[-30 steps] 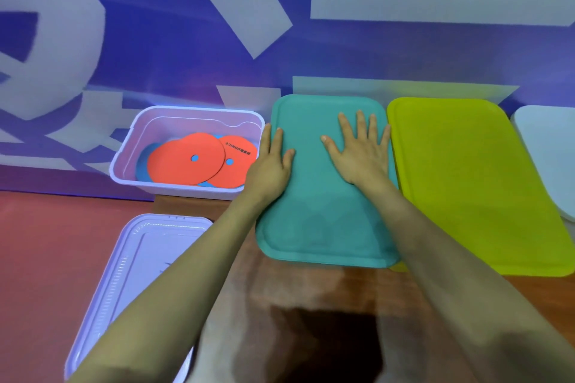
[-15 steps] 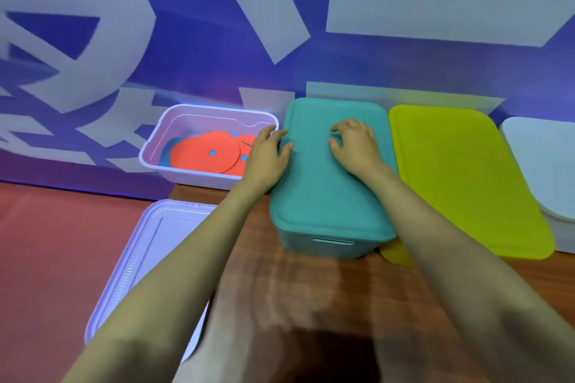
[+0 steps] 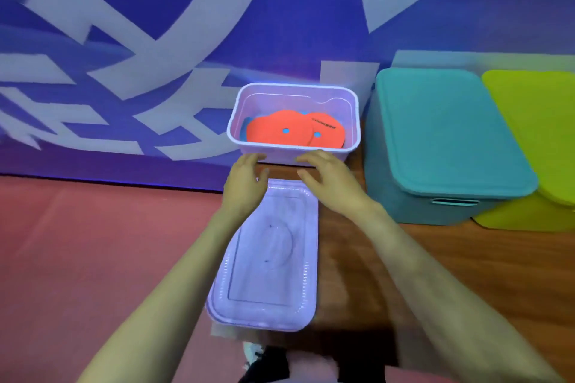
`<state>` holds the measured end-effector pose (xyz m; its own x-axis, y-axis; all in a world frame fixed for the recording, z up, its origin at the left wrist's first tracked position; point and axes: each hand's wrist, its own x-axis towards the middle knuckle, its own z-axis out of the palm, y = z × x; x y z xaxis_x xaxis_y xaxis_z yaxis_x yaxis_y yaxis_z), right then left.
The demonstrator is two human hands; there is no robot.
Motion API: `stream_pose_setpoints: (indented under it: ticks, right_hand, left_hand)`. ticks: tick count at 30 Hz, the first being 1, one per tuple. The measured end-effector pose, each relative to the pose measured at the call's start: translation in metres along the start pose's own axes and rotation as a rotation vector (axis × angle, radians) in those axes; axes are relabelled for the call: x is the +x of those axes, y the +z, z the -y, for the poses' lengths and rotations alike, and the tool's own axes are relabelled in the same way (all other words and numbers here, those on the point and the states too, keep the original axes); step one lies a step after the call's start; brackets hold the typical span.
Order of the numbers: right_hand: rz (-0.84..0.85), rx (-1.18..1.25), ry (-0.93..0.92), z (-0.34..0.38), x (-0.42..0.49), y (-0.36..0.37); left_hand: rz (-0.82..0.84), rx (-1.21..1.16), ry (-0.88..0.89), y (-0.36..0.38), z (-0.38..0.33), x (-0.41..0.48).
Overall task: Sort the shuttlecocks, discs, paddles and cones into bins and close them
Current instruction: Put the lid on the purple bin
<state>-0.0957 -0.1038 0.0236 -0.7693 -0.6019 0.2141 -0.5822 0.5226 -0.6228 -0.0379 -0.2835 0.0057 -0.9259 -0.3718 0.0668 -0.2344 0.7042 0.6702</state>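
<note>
Bin: the lavender bin (image 3: 280,99) stands open at the back of the wooden surface (image 3: 435,264), against the blue and white wall (image 3: 155,40).
Contents: orange discs (image 3: 280,130) lie flat and overlapping on the bin's bottom, with something blue showing beneath them.
Lid: the lavender lid (image 3: 267,264) lies flat just in front of the bin, long side running away from the person. Its left side seems to hang past the edge of the surface, over the red floor (image 3: 93,258).
Left hand: the left hand (image 3: 245,183) hovers over the lid's far left corner. Its fingers (image 3: 252,158) are loosely bent and hold nothing, and their tips are near the bin's front wall.
Right hand: the right hand (image 3: 329,183) is over the lid's far right corner, fingers (image 3: 306,158) apart and relaxed, holding nothing. Whether either hand touches the lid cannot be told.
Neighbours: the teal bin (image 3: 385,193) stands to the right with its lid on. A green lid (image 3: 535,121) shows beyond it.
Handling: the lid looks like thin, light moulded plastic, smooth and probably a little springy, so it may flex if lifted by one corner.
Where to hold: both long edges, one hand on each, keep it level. The ribbed border gives the fingers some purchase.
Seating: it likely needs squaring to the rim, then pressure at the corners.
Risk: a shove could slide the light bin.
</note>
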Motion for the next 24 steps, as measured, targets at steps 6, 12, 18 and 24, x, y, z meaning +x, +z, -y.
stream_pose_setpoints:
  ticks: [6, 12, 18, 24]
  right_hand:
    - [0.19, -0.091, 0.423, -0.003, -0.045, 0.087]
    - [0.371, -0.118, 0.673, 0.002, -0.079, 0.113]
    - [0.378, -0.22, 0.736, 0.011, -0.083, 0.13]
    - [0.012, 0.345, 0.673, 0.073, -0.023, 0.103]
  left_hand:
    - [0.222, 0.124, -0.125, -0.007, 0.097, -0.042]
    - [0.359, 0.142, -0.4, 0.003, 0.128, -0.07]
    - [0.349, -0.24, -0.452, -0.009, 0.129, -0.062]
    - [0.34, -0.778, -0.413, -0.035, 0.077, -0.051]
